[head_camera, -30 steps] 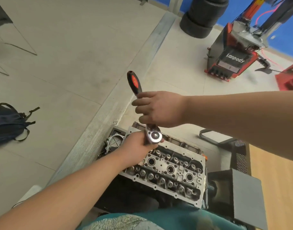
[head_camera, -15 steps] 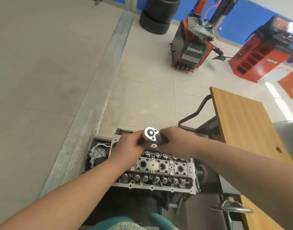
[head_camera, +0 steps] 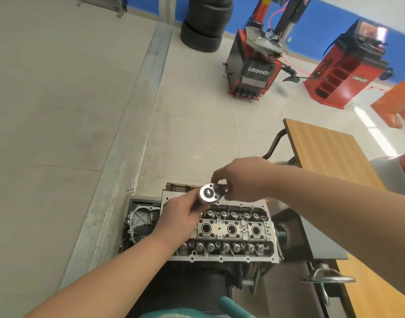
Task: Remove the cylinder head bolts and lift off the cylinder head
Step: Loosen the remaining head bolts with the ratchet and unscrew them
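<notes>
The cylinder head (head_camera: 229, 230) sits low in the middle of your view, on the engine block just left of the wooden tabletop (head_camera: 330, 152). It is pale cast metal, flat-topped, with three round dark wells down its centre and rows of small valve springs along its near and far sides. Your left forearm hides its left end, and your right hand covers part of its far edge, so you cannot make out any bolts there.

Your left hand (head_camera: 181, 219) curls round the stem under the ratchet head (head_camera: 208, 194), a shiny round steel disc facing the camera. Your right hand (head_camera: 243, 180) closes its grip on the ratchet's handle, which is hidden inside the fist; motion blur smears the fingers (head_camera: 220, 180).

Left of the head, a grey ribbed cover (head_camera: 140, 218) is partly cut off by your arm. Far across the smooth tiled floor (head_camera: 59, 111) stand stacked black tyres (head_camera: 206, 26) and two red machines (head_camera: 254, 70), their tops cropped.
</notes>
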`<state>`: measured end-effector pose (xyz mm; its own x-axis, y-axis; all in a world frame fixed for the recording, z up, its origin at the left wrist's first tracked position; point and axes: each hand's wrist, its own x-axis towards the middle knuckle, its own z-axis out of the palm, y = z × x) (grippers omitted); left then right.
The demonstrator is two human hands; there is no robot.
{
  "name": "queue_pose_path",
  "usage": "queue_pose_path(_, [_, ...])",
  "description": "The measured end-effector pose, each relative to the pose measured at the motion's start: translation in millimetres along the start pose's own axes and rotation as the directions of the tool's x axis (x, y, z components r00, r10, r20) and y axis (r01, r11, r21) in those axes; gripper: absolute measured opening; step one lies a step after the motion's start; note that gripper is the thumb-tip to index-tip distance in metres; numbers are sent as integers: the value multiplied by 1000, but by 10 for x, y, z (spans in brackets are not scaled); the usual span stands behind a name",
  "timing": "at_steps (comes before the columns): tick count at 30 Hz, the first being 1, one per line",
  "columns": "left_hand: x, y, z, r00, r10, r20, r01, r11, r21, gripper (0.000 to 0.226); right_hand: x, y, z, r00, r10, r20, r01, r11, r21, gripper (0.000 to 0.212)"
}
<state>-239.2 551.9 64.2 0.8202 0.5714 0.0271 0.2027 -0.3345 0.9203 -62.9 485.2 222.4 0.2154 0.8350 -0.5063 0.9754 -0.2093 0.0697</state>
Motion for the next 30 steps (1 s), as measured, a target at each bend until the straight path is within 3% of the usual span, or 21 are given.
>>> queue_pose_path(2, [-1, 7, 30, 999, 1, -32, -1, 1000, -24, 23, -81, 50, 35, 983, -13, 181, -68, 899, 433, 47])
queue_pose_path(4, [16, 37, 65, 998, -15, -53, 13, 999, -50, 18, -185, 37, 110, 946, -112, 305, -190, 572, 798, 54])
queue_pose_path(6, [46, 80, 87, 997, -20, -79, 17, 999, -45, 15, -225, -47, 253, 940, -109, 323, -282, 282, 917, 52])
queue_pose_path(8, [68, 113, 91, 995, -27, -92, 24, 999, -32, 13, -205, -155, 391, 962, -22, 271, -264, 170, 949, 41])
queue_pose_path(11, [74, 141, 89, 991, -62, -121, 58, 998, -38, 10, -159, -266, 513, 983, 96, 155, -163, 88, 983, 24])
queue_pose_path(13, [63, 166, 111, 986, -73, -151, 70, 997, -29, 19, -162, -293, 534, 987, 121, 109, -113, 30, 993, 23])
queue_pose_path(16, [25, 218, 198, 977, -84, -195, 88, 996, 13, 23, -224, -279, 575, 987, 154, 36, -44, 48, 998, 24])
queue_pose_path(20, [-59, 310, 359, 965, -113, -236, 127, 991, 45, 27, -347, -180, 672, 991, 127, -30, 24, 42, 999, 22])
queue_pose_path(27, [-99, 545, 517, 907, -209, -366, 247, 967, 61, 58, -366, -119, 764, 994, 86, -70, 74, -42, 996, 19])
queue_pose_path(30, [-87, 530, 571, 885, -245, -397, 290, 955, 57, 57, -353, -91, 800, 996, 53, -77, 81, -61, 995, 20])
